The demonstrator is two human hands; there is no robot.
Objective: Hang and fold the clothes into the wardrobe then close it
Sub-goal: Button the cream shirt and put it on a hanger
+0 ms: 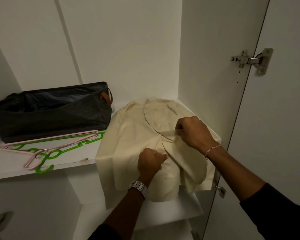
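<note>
Shirt folding under way on the wardrobe shelf, door not yet closed.

Cream shirt (137, 135) lies spread on the right end of the white shelf (10, 163), its lower part spilling over the front edge. Right hand (194, 132) pinches a fold of cloth near the collar; left hand (151, 161), wearing a metal watch, has its grip curled tight on the fabric lower down. Green and pink hangers (47, 149) lie unused just beside it, with a dark storage bag (50, 115) behind them. Judging by this, the fold is only partly made, nothing visible is hung, and the wardrobe door (284, 118) stands open.
</note>
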